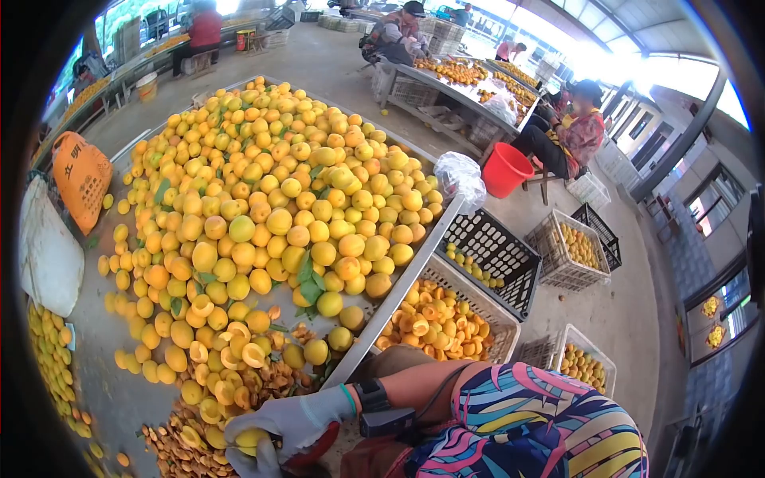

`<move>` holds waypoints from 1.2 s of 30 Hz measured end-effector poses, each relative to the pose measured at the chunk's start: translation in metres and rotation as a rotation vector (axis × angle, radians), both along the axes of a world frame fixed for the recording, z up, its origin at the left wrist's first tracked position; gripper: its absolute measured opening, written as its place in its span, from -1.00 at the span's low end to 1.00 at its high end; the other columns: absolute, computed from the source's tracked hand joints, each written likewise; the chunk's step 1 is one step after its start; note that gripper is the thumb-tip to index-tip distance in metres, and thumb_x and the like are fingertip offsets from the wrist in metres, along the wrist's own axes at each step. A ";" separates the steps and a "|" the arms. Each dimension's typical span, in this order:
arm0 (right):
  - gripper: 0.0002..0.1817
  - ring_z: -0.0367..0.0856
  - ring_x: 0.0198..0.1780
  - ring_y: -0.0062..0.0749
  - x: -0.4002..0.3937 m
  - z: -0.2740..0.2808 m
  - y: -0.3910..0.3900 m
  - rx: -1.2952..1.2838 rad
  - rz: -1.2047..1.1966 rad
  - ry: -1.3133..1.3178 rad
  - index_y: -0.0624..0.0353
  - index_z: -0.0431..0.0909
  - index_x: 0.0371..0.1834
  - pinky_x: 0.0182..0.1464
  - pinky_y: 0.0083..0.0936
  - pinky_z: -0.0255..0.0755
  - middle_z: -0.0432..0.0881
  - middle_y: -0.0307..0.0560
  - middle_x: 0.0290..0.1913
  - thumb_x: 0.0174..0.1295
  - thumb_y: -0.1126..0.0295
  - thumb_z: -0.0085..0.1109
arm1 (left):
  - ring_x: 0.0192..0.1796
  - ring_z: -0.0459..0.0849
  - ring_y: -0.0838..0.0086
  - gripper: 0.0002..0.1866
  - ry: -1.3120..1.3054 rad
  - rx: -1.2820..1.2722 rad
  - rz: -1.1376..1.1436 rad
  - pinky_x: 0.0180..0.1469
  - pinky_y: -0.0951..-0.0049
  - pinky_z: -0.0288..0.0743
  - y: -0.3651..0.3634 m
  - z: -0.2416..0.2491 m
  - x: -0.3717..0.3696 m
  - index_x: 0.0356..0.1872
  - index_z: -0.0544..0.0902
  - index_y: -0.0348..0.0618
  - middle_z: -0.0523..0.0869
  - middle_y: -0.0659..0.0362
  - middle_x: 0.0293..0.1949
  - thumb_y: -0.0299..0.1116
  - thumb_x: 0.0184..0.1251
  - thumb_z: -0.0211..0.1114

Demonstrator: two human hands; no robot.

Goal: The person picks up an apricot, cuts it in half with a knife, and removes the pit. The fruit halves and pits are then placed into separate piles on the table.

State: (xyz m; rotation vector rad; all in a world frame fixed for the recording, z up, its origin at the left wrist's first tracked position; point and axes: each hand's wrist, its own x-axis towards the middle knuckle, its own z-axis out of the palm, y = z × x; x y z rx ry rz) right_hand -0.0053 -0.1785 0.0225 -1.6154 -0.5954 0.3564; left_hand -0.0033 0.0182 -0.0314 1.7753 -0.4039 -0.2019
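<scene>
My right hand (291, 424), in a grey glove with a green cuff edge, is closed around a yellow-green apricot (252, 440) at the bottom of the view. A bit of grey glove below the fruit may belong to my left hand; the frame edge and the right hand hide the rest. Just beyond the fingers lie split apricot halves (225, 392) and a heap of brown pits (179, 446). A large pile of whole apricots (271, 199) with some green leaves covers much of the metal table (107, 319).
Right of the table stand a crate of apricot halves (438, 323), a black crate (510, 259) and further fruit crates (578, 247). A red bucket (507, 170) is behind them. An orange bag (82, 182) and white sack (49, 247) sit at left. Several people work at other tables.
</scene>
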 end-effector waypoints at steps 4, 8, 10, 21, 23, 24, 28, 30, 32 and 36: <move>-0.28 0.57 -0.08 -0.07 -0.002 0.006 0.000 0.024 0.079 -0.018 0.06 0.31 0.15 -0.06 -0.35 0.42 0.54 -0.01 -0.11 -0.20 0.48 0.38 | -0.31 0.67 0.33 -0.66 -0.127 0.041 0.023 -0.28 0.35 0.53 -0.002 0.011 -0.008 -0.24 0.57 -0.32 0.67 0.01 -0.36 -0.27 0.12 0.43; -0.28 0.55 -0.06 -0.10 -0.003 -0.006 0.005 0.060 0.134 -0.011 0.06 0.32 0.14 -0.04 -0.36 0.42 0.52 -0.03 -0.08 -0.22 0.48 0.37 | -0.28 0.67 0.24 -0.62 -0.214 0.027 -0.087 -0.23 0.35 0.53 0.009 0.008 -0.016 -0.18 0.56 -0.32 0.67 0.01 -0.30 -0.26 0.11 0.45; -0.32 0.55 -0.04 -0.09 -0.002 -0.009 0.006 0.164 0.180 -0.016 0.06 0.34 0.12 -0.01 -0.35 0.42 0.52 -0.03 -0.07 -0.20 0.44 0.36 | -0.17 0.64 0.20 -0.52 -0.287 0.063 -0.049 -0.15 0.31 0.51 0.021 -0.014 -0.029 -0.04 0.48 -0.31 0.62 -0.07 -0.16 -0.24 0.12 0.43; -0.35 0.61 -0.41 -0.41 0.017 0.022 -0.002 -0.131 0.014 0.478 0.10 0.29 0.24 -0.33 -0.51 0.51 0.55 -0.05 -0.08 0.06 0.25 0.31 | 0.04 0.53 0.46 -0.32 0.160 -0.104 -0.042 0.13 0.43 0.42 -0.002 0.008 0.005 0.24 0.34 -0.32 0.55 0.11 0.03 -0.18 0.16 0.39; -0.34 0.58 -0.50 -0.47 0.017 0.010 -0.003 -0.102 0.042 0.463 0.07 0.27 0.25 -0.43 -0.54 0.48 0.55 -0.05 -0.10 0.06 0.25 0.31 | 0.04 0.53 0.47 -0.29 0.266 -0.230 -0.060 0.13 0.44 0.42 -0.009 0.022 0.005 0.23 0.34 -0.33 0.56 0.12 0.03 -0.16 0.15 0.41; -0.33 0.55 -0.60 -0.53 0.016 0.006 -0.005 -0.101 0.026 0.445 0.05 0.26 0.27 -0.54 -0.57 0.45 0.56 -0.05 -0.11 0.06 0.26 0.30 | 0.04 0.53 0.49 -0.27 0.366 -0.391 -0.117 0.13 0.45 0.41 -0.012 0.027 0.004 0.23 0.34 -0.33 0.56 0.12 0.04 -0.13 0.14 0.44; -0.31 0.65 -0.41 -0.36 0.017 0.023 -0.006 -0.170 0.026 0.478 0.03 0.25 0.27 -0.35 -0.49 0.53 0.56 -0.01 -0.07 0.04 0.26 0.30 | 0.01 0.54 0.52 -0.33 0.419 -0.402 -0.138 0.10 0.48 0.42 -0.010 0.029 0.005 0.20 0.35 -0.33 0.58 0.16 0.01 -0.17 0.19 0.41; -0.33 0.64 -0.29 -0.29 0.018 0.015 -0.005 -0.164 0.002 0.356 0.04 0.27 0.25 -0.24 -0.44 0.53 0.56 0.01 -0.06 0.03 0.25 0.30 | 0.01 0.54 0.52 -0.35 0.410 -0.382 -0.123 0.10 0.49 0.42 -0.011 0.026 0.005 0.19 0.36 -0.32 0.59 0.16 0.00 -0.17 0.19 0.41; -0.35 0.64 -0.17 -0.22 0.019 0.008 -0.004 -0.163 -0.021 0.235 0.05 0.30 0.23 -0.12 -0.39 0.52 0.56 0.02 -0.05 0.03 0.24 0.30 | 0.00 0.54 0.53 -0.36 0.401 -0.367 -0.107 0.09 0.50 0.42 -0.011 0.020 0.005 0.18 0.37 -0.31 0.59 0.16 0.00 -0.18 0.19 0.41; -0.37 0.58 0.00 -0.16 0.019 -0.005 -0.001 -0.141 -0.104 0.142 0.07 0.34 0.16 0.05 -0.35 0.44 0.56 0.03 -0.03 -0.02 0.23 0.34 | 0.03 0.52 0.53 -0.39 0.284 -0.300 -0.041 0.12 0.49 0.40 -0.014 0.008 0.005 0.19 0.39 -0.30 0.58 0.16 0.01 -0.09 0.27 0.32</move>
